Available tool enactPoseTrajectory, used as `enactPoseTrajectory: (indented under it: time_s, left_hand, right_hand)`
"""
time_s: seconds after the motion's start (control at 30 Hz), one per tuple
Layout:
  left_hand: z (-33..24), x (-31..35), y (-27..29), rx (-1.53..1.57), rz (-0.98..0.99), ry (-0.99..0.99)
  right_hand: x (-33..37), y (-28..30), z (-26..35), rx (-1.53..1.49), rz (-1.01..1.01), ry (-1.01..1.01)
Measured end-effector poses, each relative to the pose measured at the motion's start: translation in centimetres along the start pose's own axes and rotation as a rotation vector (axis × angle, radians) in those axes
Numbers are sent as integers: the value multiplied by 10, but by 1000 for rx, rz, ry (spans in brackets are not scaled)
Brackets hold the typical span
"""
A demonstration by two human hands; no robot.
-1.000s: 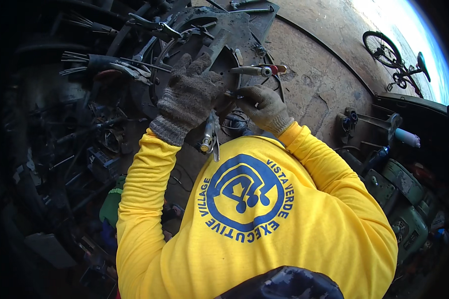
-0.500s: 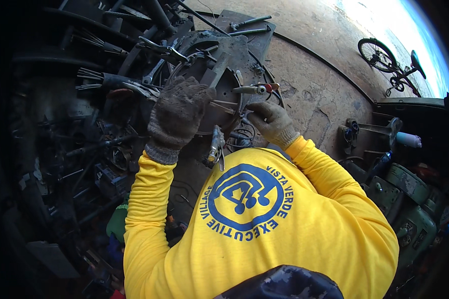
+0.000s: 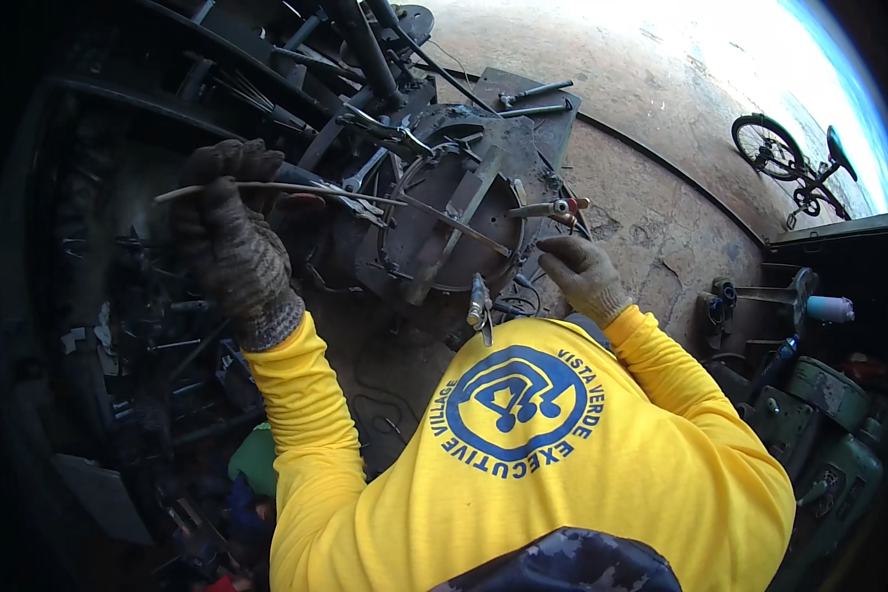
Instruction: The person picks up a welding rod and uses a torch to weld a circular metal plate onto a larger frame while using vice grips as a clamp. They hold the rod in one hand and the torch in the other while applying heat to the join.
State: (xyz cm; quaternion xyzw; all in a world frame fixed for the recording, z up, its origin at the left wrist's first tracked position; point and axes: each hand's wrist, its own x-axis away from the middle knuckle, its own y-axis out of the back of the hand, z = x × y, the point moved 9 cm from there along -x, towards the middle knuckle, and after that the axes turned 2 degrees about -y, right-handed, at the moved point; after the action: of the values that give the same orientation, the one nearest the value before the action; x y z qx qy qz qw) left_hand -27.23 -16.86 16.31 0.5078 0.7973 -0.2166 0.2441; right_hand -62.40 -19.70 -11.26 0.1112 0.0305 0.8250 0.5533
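My gloved left hand [image 3: 232,232] is raised left of the workpiece, closed around a long, thin, slightly bent metal rod [image 3: 311,187]. The rod reaches right toward a round metal ring [image 3: 377,237] on a dark metal plate. A flat steel bar [image 3: 464,222] lies across the ring, and a thin strip [image 3: 483,240] crosses it. My gloved right hand [image 3: 582,271] is at the ring's right side, fingers pinched together; anything between them is hidden. Locking pliers [image 3: 543,209], more locking pliers [image 3: 480,306] and another pair [image 3: 385,130] grip around the ring's edge.
Steel tubes and scrap [image 3: 360,49] crowd the far left. Two metal handles [image 3: 538,99] lie on the plate's far corner. A bicycle [image 3: 794,168] stands far right. A green machine [image 3: 839,474] is at right, and a cable [image 3: 661,173] crosses the concrete floor.
My left hand has moved left, off the ring, with the thin rod now stretched out from it. My right hand stays by the ring's right edge. The whole view has shifted slightly.
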Motion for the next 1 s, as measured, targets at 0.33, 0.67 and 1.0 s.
enactPoseTrajectory:
  time_s: [0.33, 0.67, 1.0]
  left_hand:
    - [88, 53, -45, 520, -70, 374]
    - [97, 33, -142, 662, 4, 415]
    - [157, 16, -134, -580, 228, 533]
  right_hand:
    - [0, 85, -16, -325, -381, 83]
    - [-63, 44, 118, -484, 332, 132]
    - [-173, 91, 58, -104, 469, -142]
